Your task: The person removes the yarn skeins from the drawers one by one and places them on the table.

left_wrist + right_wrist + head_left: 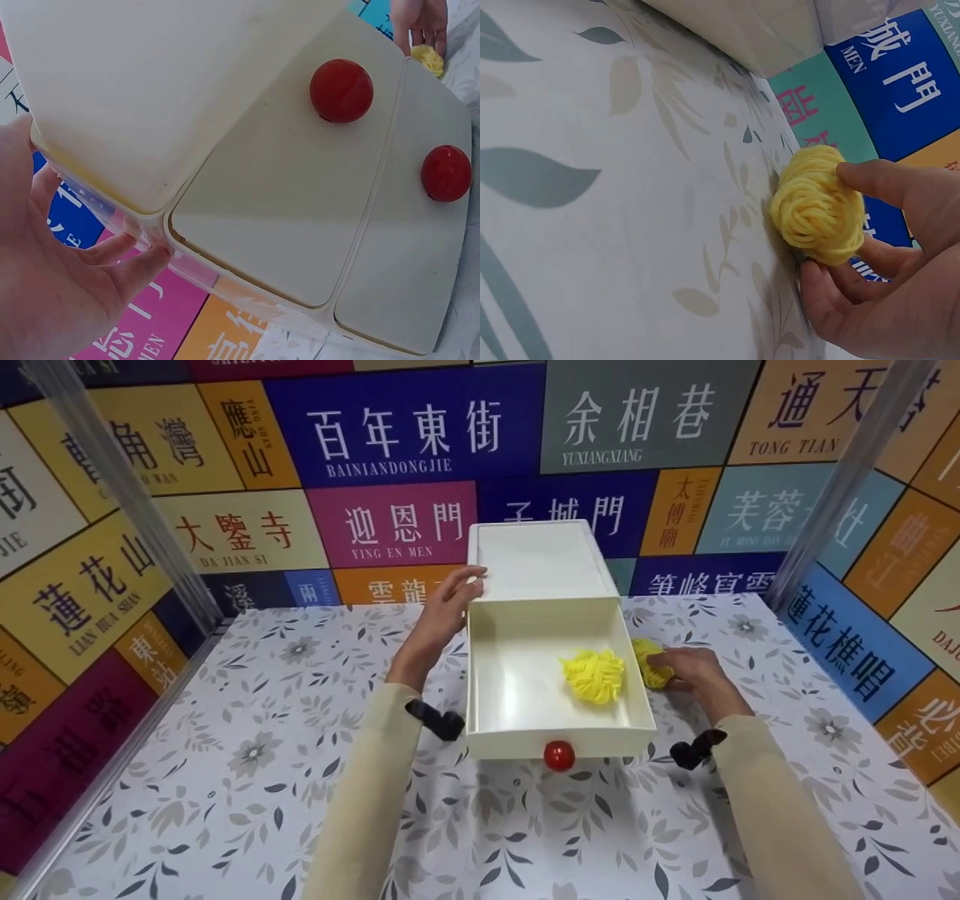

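Observation:
A white drawer box [532, 559] stands on the table, one drawer [517, 675] pulled out toward me. Inside that drawer, on its right side, lies a yellow yarn ball [594, 676]. My left hand [454, 596] rests against the left side of the box, fingertips at its top edge. In the left wrist view, the hand's fingers touch the clear side wall, and two red round knobs [341, 91] show on the drawer fronts. To the right of the drawer, my right hand [697, 671] pinches a second yellow yarn ball [819, 205] between thumb and fingers, low over the tabletop.
A white cloth with a leaf and flower pattern [255, 754] covers the table. Behind and at both sides rise panels with coloured sign prints [405, 427]. Clear upright posts [840, 472] stand at the back corners.

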{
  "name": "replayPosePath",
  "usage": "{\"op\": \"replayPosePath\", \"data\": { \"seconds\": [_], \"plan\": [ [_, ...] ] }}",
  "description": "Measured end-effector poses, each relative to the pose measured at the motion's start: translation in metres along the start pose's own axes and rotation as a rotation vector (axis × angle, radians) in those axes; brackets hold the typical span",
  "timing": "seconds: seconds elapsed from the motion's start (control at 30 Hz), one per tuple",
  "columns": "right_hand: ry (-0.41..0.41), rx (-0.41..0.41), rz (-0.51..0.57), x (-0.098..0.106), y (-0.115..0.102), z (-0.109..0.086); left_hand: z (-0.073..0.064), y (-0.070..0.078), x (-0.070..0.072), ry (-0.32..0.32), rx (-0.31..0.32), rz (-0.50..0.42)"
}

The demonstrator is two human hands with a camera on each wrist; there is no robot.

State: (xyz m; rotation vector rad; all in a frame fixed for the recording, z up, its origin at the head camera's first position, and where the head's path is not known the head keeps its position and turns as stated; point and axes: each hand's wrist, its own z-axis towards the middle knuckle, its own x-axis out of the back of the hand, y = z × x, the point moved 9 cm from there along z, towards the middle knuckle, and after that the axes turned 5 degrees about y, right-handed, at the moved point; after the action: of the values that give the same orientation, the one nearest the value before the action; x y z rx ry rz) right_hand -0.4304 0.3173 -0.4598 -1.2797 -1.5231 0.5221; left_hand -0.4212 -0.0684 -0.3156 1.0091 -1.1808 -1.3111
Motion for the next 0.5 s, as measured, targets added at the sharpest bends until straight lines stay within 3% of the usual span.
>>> {"op": "replayPosePath", "data": {
  "seconds": [0.27,0.5],
  "plan": [
    [0.024,0.035,-0.098,0.019,-0.021,-0.013,-0.002,0.001,0.000,0.002,0.007,-0.005],
    [0.029,0.106,-0.125,0.033,-0.054,-0.031,-0.001,0.000,0.000,-0.002,-0.007,-0.006]
  ]
}}
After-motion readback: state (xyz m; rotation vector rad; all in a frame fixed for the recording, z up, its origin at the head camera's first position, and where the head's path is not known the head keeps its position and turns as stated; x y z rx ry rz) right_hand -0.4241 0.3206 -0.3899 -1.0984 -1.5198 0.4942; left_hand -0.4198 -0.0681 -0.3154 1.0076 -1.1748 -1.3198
